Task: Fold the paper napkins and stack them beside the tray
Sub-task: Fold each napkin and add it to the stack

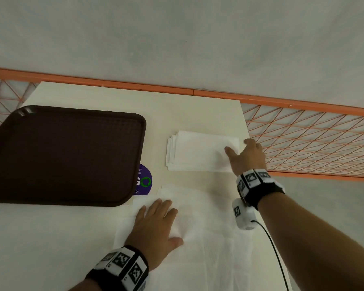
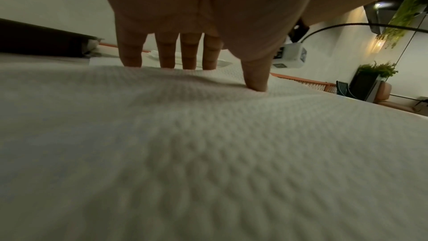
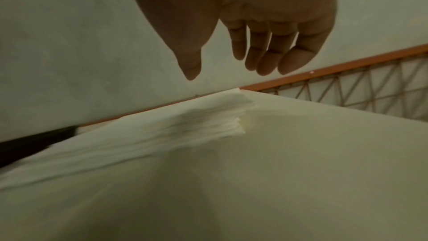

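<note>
A stack of folded white napkins (image 1: pixel 200 151) lies on the cream table, to the right of the dark brown tray (image 1: pixel 61 154). My right hand (image 1: pixel 247 153) hovers over the stack's right end, fingers relaxed and holding nothing; in the right wrist view the hand (image 3: pixel 231 58) hangs a little above the stack's corner (image 3: pixel 208 116). Nearer me, unfolded white napkins (image 1: pixel 197 238) lie spread flat. My left hand (image 1: pixel 155 223) rests flat on them with straight fingers; the left wrist view shows its fingertips (image 2: pixel 166 61) and thumb pressing the embossed paper (image 2: pixel 208 153).
A purple round sticker (image 1: pixel 144 181) peeks out beside the tray's right edge. An orange wire-mesh railing (image 1: pixel 303 139) runs behind and to the right of the table (image 1: pixel 134 99). A black cable (image 1: pixel 275 253) trails from my right wrist band.
</note>
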Motion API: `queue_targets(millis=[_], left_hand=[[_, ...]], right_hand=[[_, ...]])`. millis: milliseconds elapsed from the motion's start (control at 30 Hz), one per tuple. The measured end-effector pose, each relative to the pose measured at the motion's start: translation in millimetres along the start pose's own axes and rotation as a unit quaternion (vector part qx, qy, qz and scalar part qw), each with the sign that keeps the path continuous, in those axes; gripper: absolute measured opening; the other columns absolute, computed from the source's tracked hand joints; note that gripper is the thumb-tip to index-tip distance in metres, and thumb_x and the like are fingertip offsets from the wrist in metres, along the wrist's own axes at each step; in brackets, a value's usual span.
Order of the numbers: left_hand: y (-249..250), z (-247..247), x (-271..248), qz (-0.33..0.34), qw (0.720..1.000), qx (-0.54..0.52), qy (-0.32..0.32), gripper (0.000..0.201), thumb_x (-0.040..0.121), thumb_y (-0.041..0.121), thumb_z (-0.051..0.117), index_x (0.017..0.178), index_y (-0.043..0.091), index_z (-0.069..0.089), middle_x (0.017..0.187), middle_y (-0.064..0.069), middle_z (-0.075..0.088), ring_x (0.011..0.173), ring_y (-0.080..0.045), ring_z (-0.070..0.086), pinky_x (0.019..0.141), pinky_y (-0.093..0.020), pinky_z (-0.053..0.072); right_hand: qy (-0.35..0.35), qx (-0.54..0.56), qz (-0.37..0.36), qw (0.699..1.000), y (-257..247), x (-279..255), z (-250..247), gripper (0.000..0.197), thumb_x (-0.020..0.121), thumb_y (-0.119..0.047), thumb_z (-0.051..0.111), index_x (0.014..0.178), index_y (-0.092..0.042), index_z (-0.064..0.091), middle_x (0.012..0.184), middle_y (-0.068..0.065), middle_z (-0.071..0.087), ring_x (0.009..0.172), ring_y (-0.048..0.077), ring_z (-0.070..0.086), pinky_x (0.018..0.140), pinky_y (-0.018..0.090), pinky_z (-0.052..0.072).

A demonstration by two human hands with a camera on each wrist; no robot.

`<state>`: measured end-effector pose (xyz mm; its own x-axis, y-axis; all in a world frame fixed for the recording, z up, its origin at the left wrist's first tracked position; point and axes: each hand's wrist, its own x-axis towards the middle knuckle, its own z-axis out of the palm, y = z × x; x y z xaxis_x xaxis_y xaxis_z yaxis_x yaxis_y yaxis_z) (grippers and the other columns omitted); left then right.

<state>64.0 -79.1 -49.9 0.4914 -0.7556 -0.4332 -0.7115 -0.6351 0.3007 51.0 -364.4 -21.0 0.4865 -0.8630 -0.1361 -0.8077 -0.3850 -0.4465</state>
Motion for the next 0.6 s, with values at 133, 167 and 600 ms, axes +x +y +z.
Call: queue_targets(millis=[133,167,600], left_hand=[[2.1,0.0,-0.5,-0.004,1.000,0.005,-0.002,0.071,0.091,0.058,0.044,0.150,0.028,0.017,0.160,0.008,-0.001,0.148,-0.015,-0.006,0.119,-0.043,0.001],[2.7,0.4,-0.1,-0.006,1.000,0.007,-0.003,0.071,0.091,0.058,0.044,0.150,0.028,0.017,0.160,0.008,-0.001,0.148,-0.016,-0.005,0.119,-0.043,0.001],[4.1,-3.6,-6.9,-0.004,0.998,-0.056,0.034,0.063,0.087,0.055,0.056,0.142,0.031,0.036,0.156,0.009,0.019,0.145,-0.013,0.013,0.119,-0.045,0.008]], right_hand=[[-0.108,-0.017,-0.155,0.982,10.6,-64.6,9.1,0.026,0.088,-0.042,0.063,0.101,-0.020,0.066,0.094,0.000,0.067,0.092,0.025,0.063,0.077,0.028,0.045],[-0.147,-0.040,-0.179,0.972,13.8,-81.1,12.1,0.023,0.088,-0.043,0.062,0.095,-0.022,0.068,0.089,-0.002,0.068,0.089,0.024,0.064,0.074,0.027,0.046],[-0.291,-0.060,-0.296,0.908,18.9,-156.4,4.3,0.009,0.088,-0.033,0.064,0.092,-0.025,0.065,0.092,-0.009,0.060,0.088,0.010,0.057,0.080,0.022,0.047]])
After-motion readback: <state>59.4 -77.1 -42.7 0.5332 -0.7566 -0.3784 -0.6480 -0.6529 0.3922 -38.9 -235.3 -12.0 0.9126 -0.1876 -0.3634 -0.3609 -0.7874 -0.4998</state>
